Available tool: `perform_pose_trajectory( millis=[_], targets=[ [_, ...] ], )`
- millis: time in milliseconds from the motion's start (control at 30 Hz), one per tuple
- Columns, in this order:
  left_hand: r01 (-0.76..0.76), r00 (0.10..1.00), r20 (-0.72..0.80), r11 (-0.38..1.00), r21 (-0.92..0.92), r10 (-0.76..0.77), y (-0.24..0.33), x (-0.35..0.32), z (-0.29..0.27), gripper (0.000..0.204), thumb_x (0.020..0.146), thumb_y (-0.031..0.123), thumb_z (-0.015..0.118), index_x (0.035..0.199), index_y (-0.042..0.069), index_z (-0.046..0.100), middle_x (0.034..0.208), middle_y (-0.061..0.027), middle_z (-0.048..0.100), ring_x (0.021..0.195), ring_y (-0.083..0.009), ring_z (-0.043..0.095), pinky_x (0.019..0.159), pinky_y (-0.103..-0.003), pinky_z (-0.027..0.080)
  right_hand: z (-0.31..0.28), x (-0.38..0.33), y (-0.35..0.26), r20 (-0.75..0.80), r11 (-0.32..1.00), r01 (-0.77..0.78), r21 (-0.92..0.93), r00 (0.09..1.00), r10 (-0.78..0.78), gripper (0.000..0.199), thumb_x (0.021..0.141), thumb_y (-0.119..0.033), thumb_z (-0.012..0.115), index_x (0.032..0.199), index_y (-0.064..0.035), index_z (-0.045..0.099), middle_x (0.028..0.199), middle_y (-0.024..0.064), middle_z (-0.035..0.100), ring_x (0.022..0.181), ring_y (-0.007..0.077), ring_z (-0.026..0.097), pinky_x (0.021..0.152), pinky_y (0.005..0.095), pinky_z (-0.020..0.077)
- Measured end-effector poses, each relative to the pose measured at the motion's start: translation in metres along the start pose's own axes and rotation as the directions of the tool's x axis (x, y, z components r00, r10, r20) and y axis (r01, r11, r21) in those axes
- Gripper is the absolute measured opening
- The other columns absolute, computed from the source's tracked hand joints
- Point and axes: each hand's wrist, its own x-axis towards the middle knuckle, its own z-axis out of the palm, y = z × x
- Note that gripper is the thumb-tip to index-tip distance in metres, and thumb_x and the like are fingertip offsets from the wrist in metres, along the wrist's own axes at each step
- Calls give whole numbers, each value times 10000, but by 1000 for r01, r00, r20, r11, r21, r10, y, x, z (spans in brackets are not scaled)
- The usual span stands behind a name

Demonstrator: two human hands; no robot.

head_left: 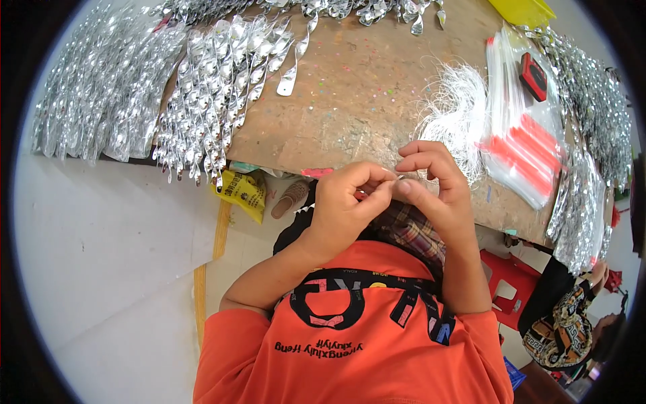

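Observation:
My left hand [346,202] and my right hand [434,185] meet at the near edge of the brown table [356,101], fingertips pinched together on a small thin silver piece [399,180] that is mostly hidden between them. A tangle of fine white thread [457,111] lies just beyond my right hand. Silver twisted spiral ornaments [215,94] lie in rows at the left of the table.
Clear zip bags with red strips [521,135] lie at the right, a red-black small object [533,75] on top. More silver spirals [592,135] hang at the right edge. Below are a yellow bag [245,192], a sandal [289,198] and a red stool [508,279]; another person's patterned clothing [565,323] shows.

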Motion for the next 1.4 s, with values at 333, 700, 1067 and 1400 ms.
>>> perform_pose_trajectory(
  millis=[333,700,1067,1400],
  targets=[
    [-48,997,-47,990,135,55,5,2,-1,46,819,33,581,845,-1,597,750,-47,621,652,-78,568,586,-200,449,13,0,1,-73,878,301,-372,934,-351,97,721,-42,632,812,-37,600,995,115,577,895,236,556,778,314,432],
    [306,950,205,843,-442,-237,6,9,-13,103,845,105,594,893,14,592,781,-56,619,702,-99,585,611,-189,450,3,2,3,13,799,456,-392,871,-491,107,739,37,615,832,-15,612,898,94,600,855,212,566,739,289,446],
    [178,981,126,943,-282,-148,8,8,-11,100,861,100,570,880,2,580,766,-42,604,649,-55,528,603,-184,434,6,-1,10,-38,888,338,-313,929,-367,163,710,56,631,847,-24,594,837,76,627,800,207,585,701,288,443],
    [133,990,59,976,-174,-125,9,4,-3,86,855,74,567,891,0,589,765,-42,613,636,-51,526,590,-180,429,7,-1,4,-27,776,411,-478,877,-480,183,691,41,652,835,-58,599,820,54,627,712,181,556,647,285,396]
  ],
)
